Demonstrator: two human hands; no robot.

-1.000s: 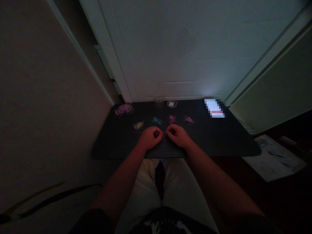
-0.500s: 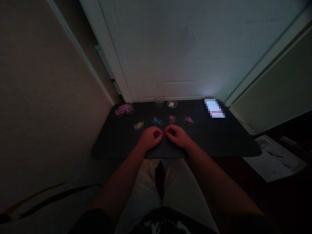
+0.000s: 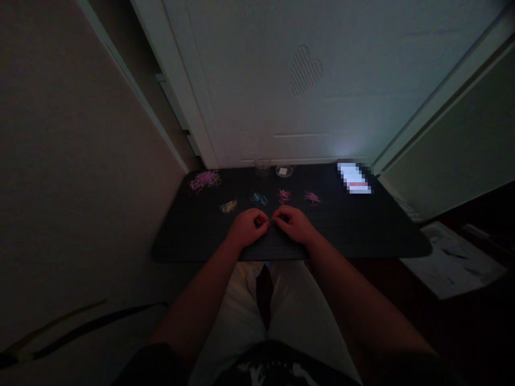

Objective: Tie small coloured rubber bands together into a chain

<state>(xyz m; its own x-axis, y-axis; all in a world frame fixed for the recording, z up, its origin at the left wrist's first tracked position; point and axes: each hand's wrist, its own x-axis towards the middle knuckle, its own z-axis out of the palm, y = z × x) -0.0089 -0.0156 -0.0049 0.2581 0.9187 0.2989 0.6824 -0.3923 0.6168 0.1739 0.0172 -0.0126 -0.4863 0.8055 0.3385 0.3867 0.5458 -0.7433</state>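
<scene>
My left hand [image 3: 248,226] and my right hand [image 3: 294,224] are pinched closed, fingertips nearly touching, low over the dark table [image 3: 193,236]. Whatever lies between the fingertips is too small and dark to name. Just beyond the hands, small heaps of thin pieces form a row: yellow pieces [image 3: 229,206], blue pieces [image 3: 259,199], pink-red pieces [image 3: 284,196] and purple-pink pieces [image 3: 312,198]. A larger mixed pile of pink and purple pieces [image 3: 205,181] lies at the back left.
A clear round container [image 3: 263,167] and a clear lid [image 3: 284,171] with a white square stand at the back edge. A lit, pixelated phone-like screen [image 3: 354,178] is at the back right. A white door [image 3: 257,80] rises behind the table.
</scene>
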